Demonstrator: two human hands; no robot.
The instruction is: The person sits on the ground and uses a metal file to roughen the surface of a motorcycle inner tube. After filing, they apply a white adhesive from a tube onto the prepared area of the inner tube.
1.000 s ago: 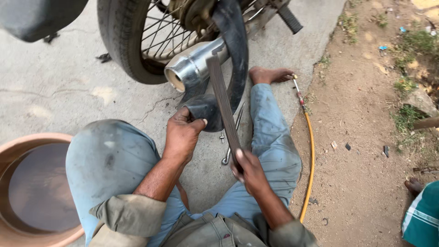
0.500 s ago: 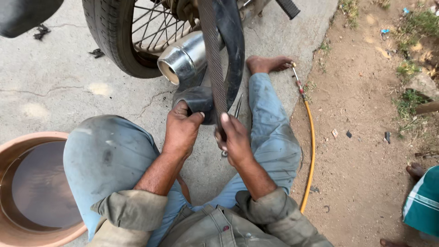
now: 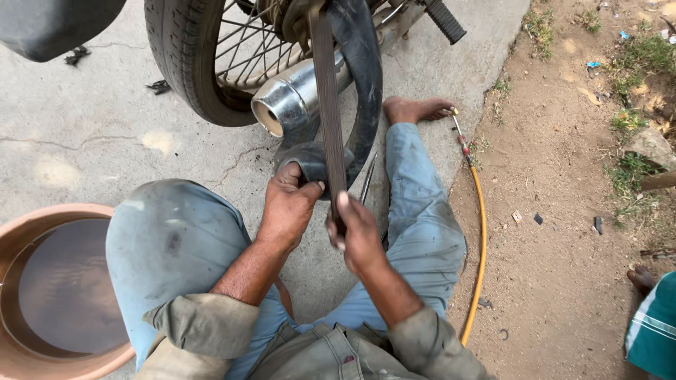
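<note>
The left hand (image 3: pixel 292 204) is gripping a fold of black inner tube (image 3: pixel 317 160) hanging from the motorcycle wheel (image 3: pixel 204 56), fingers closed around it. The right hand (image 3: pixel 355 232) is clasping the lower end of a long flat metal bar (image 3: pixel 327 105), which is standing upright against the tube. A chrome exhaust pipe (image 3: pixel 285 105) is sitting just behind, and a water-filled basin (image 3: pixel 49 281) is resting on the concrete floor (image 3: pixel 84 141).

I see a black rubber tube (image 3: pixel 362 84) above my left grip (image 3: pixel 292 204). The flat file (image 3: pixel 327 105) above my right grip (image 3: pixel 359 232) is dark grey with fine lines. The exhaust pipe (image 3: pixel 289 102) is shiny silver. My jeans (image 3: pixel 176 246) are faded blue. The hose (image 3: pixel 481 239) is yellow. The tub (image 3: pixel 14 232) is brown.
</note>
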